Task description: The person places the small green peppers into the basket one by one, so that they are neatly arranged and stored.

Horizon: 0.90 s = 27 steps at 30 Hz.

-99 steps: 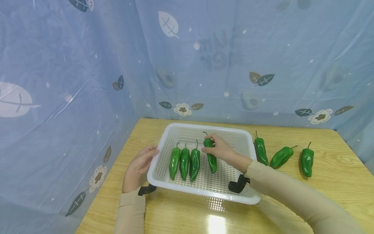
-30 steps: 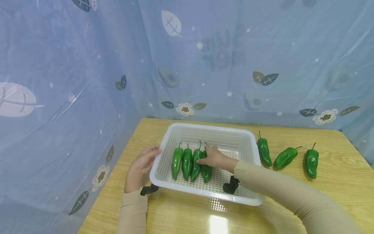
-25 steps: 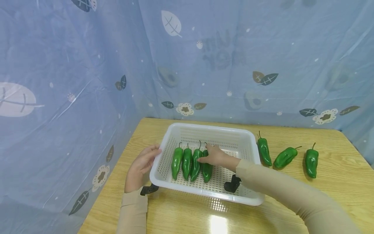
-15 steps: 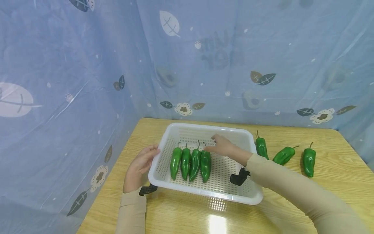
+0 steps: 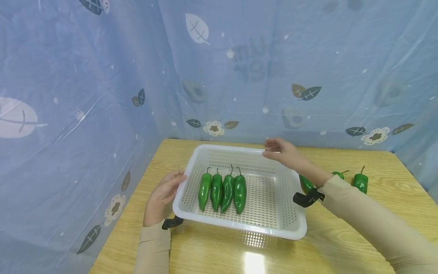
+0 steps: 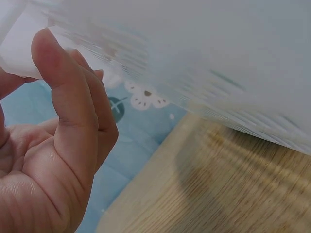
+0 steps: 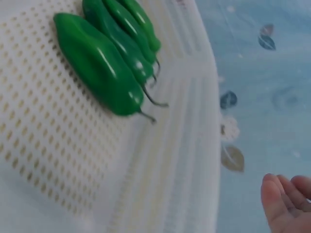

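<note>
In the head view, several green peppers [image 5: 240, 194] lie side by side, stems toward the back, in the left half of a white perforated basket [image 5: 239, 225]. My left hand [image 5: 164, 196] grips the basket's left rim; the left wrist view shows the fingers [image 6: 73, 102] bent at that rim. Empty and with parted fingers, my right hand [image 5: 289, 155] hovers over the basket's back right rim. In the right wrist view this hand [image 7: 291, 204] appears at the lower right, apart from the basket [image 7: 206, 145] and its peppers [image 7: 99, 65].
Right of the basket on the wooden table [image 5: 205, 251] lie three more peppers: one close to the rim [image 5: 305, 184], one mostly behind the right forearm [image 5: 338, 174], one farther right [image 5: 360, 181]. A patterned blue cloth [image 5: 219, 76] hangs behind and at the left.
The right hand set a pepper down beside the others in the basket, let go, and has moved up and right to the back rim. The left hand keeps its grip.
</note>
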Each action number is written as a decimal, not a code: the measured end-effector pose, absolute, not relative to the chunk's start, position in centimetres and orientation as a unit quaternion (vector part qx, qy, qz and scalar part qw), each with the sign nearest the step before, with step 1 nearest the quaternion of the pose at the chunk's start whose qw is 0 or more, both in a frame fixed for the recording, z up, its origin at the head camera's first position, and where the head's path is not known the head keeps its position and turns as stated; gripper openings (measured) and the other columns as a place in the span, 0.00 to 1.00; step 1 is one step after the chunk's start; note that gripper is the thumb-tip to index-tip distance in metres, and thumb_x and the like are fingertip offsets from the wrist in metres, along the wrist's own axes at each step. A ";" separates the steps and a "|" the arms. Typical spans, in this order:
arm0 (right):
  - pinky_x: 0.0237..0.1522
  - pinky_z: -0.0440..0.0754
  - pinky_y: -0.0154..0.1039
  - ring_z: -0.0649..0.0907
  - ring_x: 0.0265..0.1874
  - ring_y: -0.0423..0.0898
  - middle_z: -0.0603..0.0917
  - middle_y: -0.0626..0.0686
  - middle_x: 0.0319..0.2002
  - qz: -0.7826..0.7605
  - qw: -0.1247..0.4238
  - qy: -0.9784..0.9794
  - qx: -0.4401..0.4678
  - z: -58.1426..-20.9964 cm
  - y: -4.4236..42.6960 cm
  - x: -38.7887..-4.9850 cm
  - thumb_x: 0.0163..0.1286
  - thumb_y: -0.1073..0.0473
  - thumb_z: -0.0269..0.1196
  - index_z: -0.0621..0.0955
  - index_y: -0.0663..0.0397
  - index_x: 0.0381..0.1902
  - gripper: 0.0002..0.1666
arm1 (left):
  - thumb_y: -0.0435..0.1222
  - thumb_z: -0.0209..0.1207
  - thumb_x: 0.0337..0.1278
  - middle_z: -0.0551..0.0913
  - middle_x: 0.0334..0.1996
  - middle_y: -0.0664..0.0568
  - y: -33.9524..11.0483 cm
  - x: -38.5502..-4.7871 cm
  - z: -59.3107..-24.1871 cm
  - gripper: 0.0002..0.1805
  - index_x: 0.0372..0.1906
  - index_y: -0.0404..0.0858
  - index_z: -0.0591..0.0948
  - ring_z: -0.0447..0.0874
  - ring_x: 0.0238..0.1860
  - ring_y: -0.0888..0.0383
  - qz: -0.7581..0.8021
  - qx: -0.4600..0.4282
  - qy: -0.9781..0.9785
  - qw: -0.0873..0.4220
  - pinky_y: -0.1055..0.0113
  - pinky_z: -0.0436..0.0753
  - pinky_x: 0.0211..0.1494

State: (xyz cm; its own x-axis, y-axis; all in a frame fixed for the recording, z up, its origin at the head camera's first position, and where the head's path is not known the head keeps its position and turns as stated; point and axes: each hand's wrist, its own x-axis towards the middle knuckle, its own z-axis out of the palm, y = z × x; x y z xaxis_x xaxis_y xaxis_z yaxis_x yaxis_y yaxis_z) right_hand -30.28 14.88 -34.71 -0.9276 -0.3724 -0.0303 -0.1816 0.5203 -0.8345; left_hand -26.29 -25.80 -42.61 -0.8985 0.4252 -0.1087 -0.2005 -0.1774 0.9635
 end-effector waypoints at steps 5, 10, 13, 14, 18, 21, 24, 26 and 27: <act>0.61 0.72 0.57 0.70 0.63 0.61 0.67 0.66 0.65 -0.473 0.065 0.863 -0.166 -33.9 17.4 -30.0 0.71 0.52 0.57 0.59 0.64 0.69 0.37 | 0.27 0.42 0.70 0.82 0.44 0.47 -25.8 -26.3 -42.6 0.22 0.61 0.17 0.56 0.85 0.45 0.55 0.764 0.094 0.604 0.206 0.61 0.84 0.49; 0.62 0.69 0.58 0.67 0.64 0.62 0.64 0.66 0.67 -0.462 0.057 0.872 -0.151 -33.8 19.9 -29.8 0.71 0.49 0.56 0.56 0.63 0.70 0.40 | 0.27 0.41 0.70 0.82 0.44 0.46 -25.8 -26.3 -42.7 0.21 0.61 0.16 0.57 0.85 0.45 0.55 0.763 0.100 0.605 0.204 0.60 0.84 0.49; 0.62 0.68 0.60 0.66 0.64 0.63 0.63 0.67 0.67 -0.458 0.052 0.876 -0.139 -34.1 21.3 -29.6 0.71 0.47 0.56 0.56 0.63 0.71 0.40 | 0.27 0.41 0.70 0.82 0.44 0.46 -25.8 -26.3 -42.7 0.22 0.61 0.16 0.56 0.85 0.45 0.55 0.760 0.102 0.609 0.203 0.61 0.84 0.49; 0.62 0.68 0.61 0.66 0.64 0.63 0.63 0.67 0.67 -0.457 0.051 0.877 -0.135 -34.2 21.7 -29.6 0.71 0.47 0.56 0.55 0.63 0.71 0.41 | 0.27 0.41 0.70 0.82 0.44 0.46 -25.8 -26.3 -42.7 0.22 0.61 0.16 0.56 0.85 0.45 0.55 0.760 0.102 0.609 0.202 0.61 0.84 0.48; 0.62 0.67 0.60 0.65 0.64 0.63 0.61 0.69 0.67 -0.453 0.053 0.883 -0.116 -34.8 23.6 -29.3 0.73 0.48 0.53 0.53 0.65 0.72 0.41 | 0.27 0.41 0.70 0.82 0.44 0.47 -25.7 -26.3 -42.7 0.22 0.61 0.15 0.56 0.85 0.45 0.55 0.762 0.107 0.606 0.204 0.61 0.84 0.48; 0.62 0.67 0.59 0.64 0.64 0.63 0.60 0.69 0.68 -0.447 0.058 0.887 -0.096 -35.3 25.1 -29.2 0.73 0.46 0.51 0.50 0.65 0.72 0.42 | 0.27 0.40 0.70 0.82 0.44 0.47 -25.8 -26.3 -42.7 0.22 0.61 0.15 0.55 0.85 0.45 0.55 0.762 0.110 0.604 0.206 0.61 0.84 0.49; 0.63 0.64 0.62 0.61 0.66 0.66 0.57 0.71 0.69 -0.454 0.065 0.885 -0.076 -35.8 26.5 -29.2 0.73 0.45 0.51 0.47 0.66 0.73 0.45 | 0.27 0.40 0.70 0.82 0.44 0.47 -25.8 -26.3 -42.6 0.23 0.62 0.15 0.55 0.85 0.45 0.55 0.761 0.108 0.606 0.205 0.61 0.84 0.49; 0.63 0.63 0.64 0.60 0.66 0.67 0.56 0.72 0.69 -0.448 0.068 0.890 -0.060 -36.3 27.4 -29.3 0.72 0.42 0.51 0.46 0.66 0.73 0.47 | 0.27 0.41 0.70 0.82 0.44 0.47 -25.8 -26.3 -42.6 0.23 0.62 0.15 0.55 0.85 0.45 0.55 0.761 0.105 0.608 0.202 0.62 0.84 0.49; 0.63 0.63 0.65 0.58 0.66 0.69 0.55 0.73 0.69 -0.448 0.071 0.890 -0.052 -36.5 27.8 -29.4 0.72 0.42 0.51 0.45 0.66 0.73 0.48 | 0.27 0.41 0.70 0.82 0.44 0.47 -25.8 -26.3 -42.6 0.23 0.62 0.15 0.55 0.85 0.45 0.56 0.761 0.102 0.608 0.201 0.62 0.84 0.49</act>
State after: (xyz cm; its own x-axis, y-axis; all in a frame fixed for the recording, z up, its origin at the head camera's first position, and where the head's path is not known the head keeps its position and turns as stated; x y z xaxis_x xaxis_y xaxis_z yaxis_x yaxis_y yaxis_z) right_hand -29.36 27.77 -36.49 -0.9845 -0.1567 -0.0793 -0.0295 0.5926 -0.8050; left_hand -26.26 -25.77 -42.64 -0.8983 0.4303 -0.0889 -0.1818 -0.1796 0.9668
